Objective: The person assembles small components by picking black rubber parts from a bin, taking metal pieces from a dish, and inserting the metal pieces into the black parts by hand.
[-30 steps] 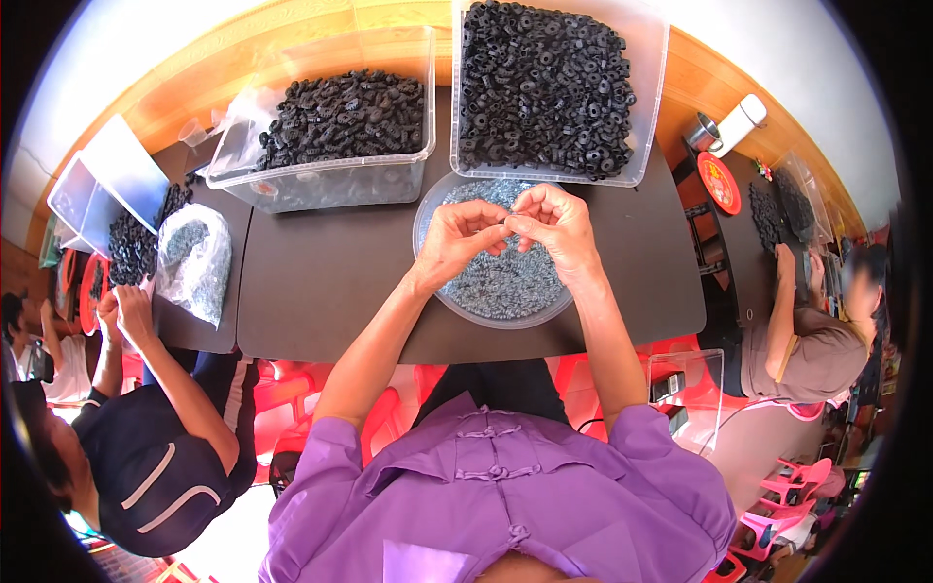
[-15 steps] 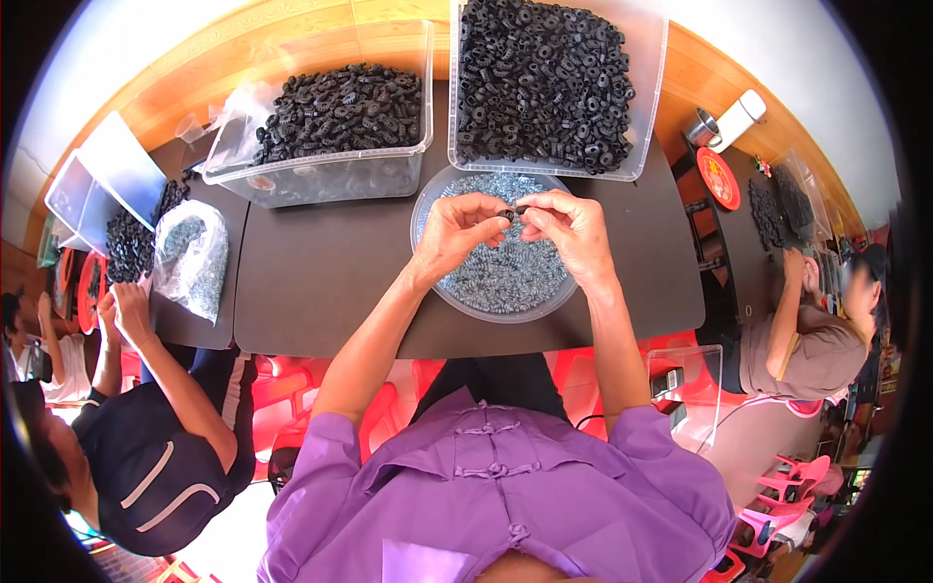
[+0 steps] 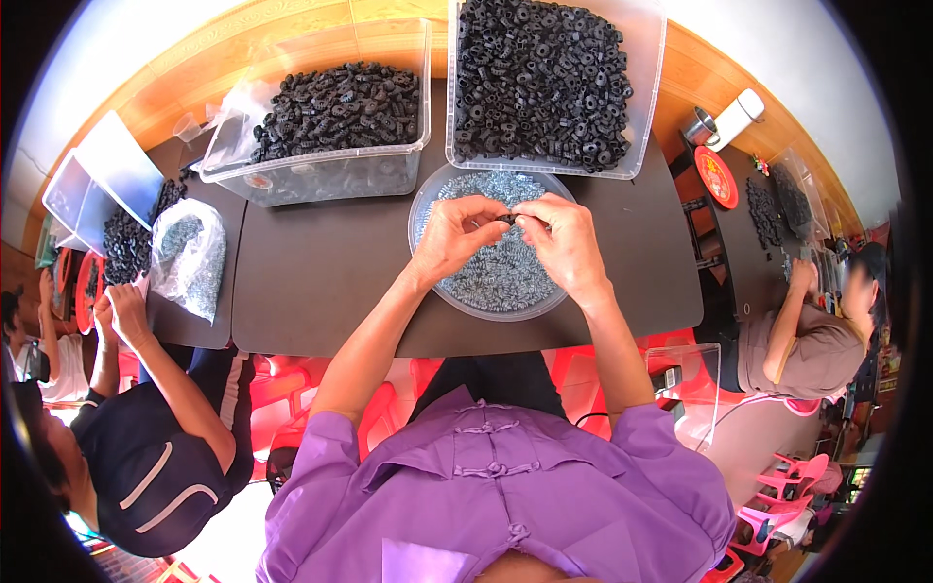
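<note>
Over a round tub [image 3: 423, 209] full of small silvery-blue metal pieces [image 3: 501, 282], which look like springs, my two hands meet fingertip to fingertip. My left hand [image 3: 455, 236] pinches a small black plastic part [image 3: 509, 219] between thumb and fingers. From the other side my right hand [image 3: 564, 245] closes its thumb and forefinger on the same part. The fingers cover most of it, so its exact shape and any second piece are hidden. Just beyond the tub stands a clear bin [image 3: 646, 117] heaped with black ring-shaped parts [image 3: 544, 83].
A second clear bin [image 3: 321, 185] of black ribbed parts stands at the back left. On the left table lies a plastic bag [image 3: 190, 257] of metal pieces, near a co-worker [image 3: 160, 447]. Another person [image 3: 812, 335] works at the right table, by a red plate [image 3: 716, 177].
My hands have drawn closer together, the right fingers moving left onto the black part. The dark piece at my right fingertips is now hidden. The right co-worker's hands have shifted slightly.
</note>
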Tool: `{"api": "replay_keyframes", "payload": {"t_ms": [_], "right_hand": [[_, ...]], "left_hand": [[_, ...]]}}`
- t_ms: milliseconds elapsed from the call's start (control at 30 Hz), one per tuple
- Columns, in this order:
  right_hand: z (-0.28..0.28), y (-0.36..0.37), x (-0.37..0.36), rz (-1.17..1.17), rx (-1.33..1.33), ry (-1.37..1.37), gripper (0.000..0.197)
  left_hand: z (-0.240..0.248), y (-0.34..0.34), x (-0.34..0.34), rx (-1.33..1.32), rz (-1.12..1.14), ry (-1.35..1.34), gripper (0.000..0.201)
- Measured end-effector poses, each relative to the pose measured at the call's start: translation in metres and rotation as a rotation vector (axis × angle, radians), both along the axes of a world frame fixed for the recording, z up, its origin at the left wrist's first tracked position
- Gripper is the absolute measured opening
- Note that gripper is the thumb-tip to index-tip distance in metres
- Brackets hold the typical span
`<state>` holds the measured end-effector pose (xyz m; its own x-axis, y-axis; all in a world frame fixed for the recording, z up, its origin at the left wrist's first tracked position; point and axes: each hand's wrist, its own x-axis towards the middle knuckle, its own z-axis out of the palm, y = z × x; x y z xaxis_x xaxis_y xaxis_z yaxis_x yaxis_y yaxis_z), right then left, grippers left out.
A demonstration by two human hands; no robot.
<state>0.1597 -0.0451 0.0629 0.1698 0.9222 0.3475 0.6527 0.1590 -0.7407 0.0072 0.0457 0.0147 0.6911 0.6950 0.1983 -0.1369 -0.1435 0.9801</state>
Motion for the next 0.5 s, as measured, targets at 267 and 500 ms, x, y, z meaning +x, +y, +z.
{"api": "replay_keyframes", "payload": {"t_ms": [267, 500], "right_hand": [[-0.003, 0.002, -0.007, -0.019, 0.138, -0.206, 0.011], [-0.008, 0.009, -0.009, -0.036, 0.137, -0.314, 0.008]], "left_hand": [[0.004, -0.003, -0.001, 0.218, 0.062, 0.119, 0.016], [0.002, -0.003, 0.0, 0.249, 0.127, 0.1, 0.016]]}}
